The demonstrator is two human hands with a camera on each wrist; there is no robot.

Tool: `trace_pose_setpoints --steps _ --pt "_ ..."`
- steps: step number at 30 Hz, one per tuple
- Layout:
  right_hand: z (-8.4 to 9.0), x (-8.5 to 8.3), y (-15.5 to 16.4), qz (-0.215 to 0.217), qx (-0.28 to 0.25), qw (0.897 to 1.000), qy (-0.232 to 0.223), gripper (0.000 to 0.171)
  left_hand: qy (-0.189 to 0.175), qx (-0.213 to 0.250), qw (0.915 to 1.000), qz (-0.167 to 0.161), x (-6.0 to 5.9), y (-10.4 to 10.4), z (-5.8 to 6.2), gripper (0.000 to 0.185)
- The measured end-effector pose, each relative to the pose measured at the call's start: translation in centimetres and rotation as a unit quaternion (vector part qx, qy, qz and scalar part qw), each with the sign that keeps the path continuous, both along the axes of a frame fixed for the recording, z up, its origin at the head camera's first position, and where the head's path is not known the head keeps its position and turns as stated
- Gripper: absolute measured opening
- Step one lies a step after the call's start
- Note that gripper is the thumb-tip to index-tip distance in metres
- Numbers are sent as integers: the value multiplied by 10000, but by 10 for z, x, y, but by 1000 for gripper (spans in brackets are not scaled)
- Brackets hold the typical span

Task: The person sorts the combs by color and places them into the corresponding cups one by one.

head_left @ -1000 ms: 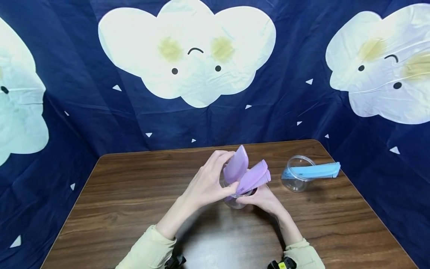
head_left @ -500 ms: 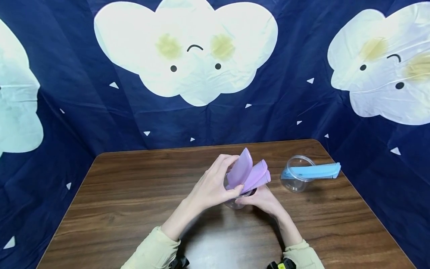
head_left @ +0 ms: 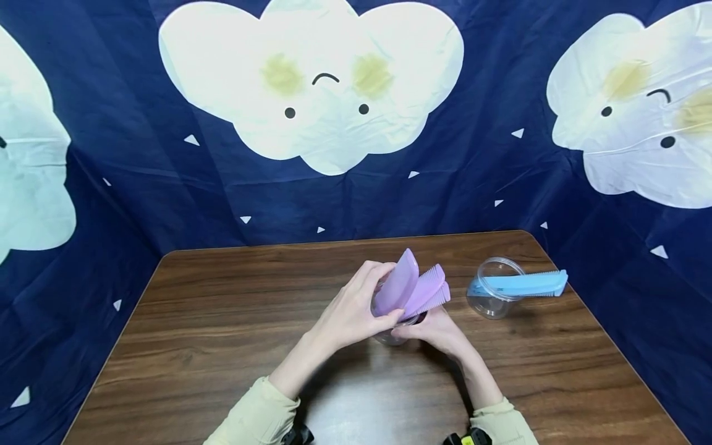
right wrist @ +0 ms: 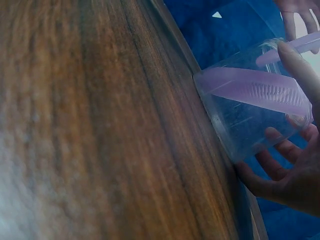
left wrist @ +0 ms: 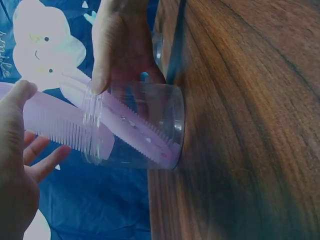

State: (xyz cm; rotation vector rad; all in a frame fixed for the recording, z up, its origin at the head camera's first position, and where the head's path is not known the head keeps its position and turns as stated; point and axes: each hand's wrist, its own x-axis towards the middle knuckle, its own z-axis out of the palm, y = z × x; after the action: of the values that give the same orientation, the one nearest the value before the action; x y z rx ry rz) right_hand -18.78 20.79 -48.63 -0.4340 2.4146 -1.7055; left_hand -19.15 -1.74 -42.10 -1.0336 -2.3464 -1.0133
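I see two purple combs (head_left: pixel 428 292) already standing in the clear jar (left wrist: pixel 137 125) at table centre, right hand (head_left: pixel 439 330) curled round its wall, left hand (head_left: pixel 350 312) pinching a third purple comb (head_left: pixel 396 285) part-way in, not yet released.

Setting: we class this as a staged recording booth, not a lived-in room. Backdrop: we note a dark blue cloth (head_left: pixel 456 154) printed with white smiling clouds (head_left: pixel 311 80) and small white triangles, hung creased across the back and both sides, closing in the space. Furniture: we list one wood-grain worktop (head_left: pixel 222 321) with rounded corners, set tight against the cloth. Contents: we count only a few small props on it, two clear plastic jars (head_left: pixel 492 296) and some combs (head_left: pixel 523 284). No household or shop fittings show in our views.
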Motion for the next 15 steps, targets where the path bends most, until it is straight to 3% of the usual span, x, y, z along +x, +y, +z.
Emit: trace_pose_setpoints --steps 6,15 --pt "0 -1 -2 1 -41 10000 -13 67 -132 -76 9999 61 0 0 -2 71" --pt "0 -1 -1 19 -39 10000 -54 64 8 -148 9998 159 -1 -2 -6 72"
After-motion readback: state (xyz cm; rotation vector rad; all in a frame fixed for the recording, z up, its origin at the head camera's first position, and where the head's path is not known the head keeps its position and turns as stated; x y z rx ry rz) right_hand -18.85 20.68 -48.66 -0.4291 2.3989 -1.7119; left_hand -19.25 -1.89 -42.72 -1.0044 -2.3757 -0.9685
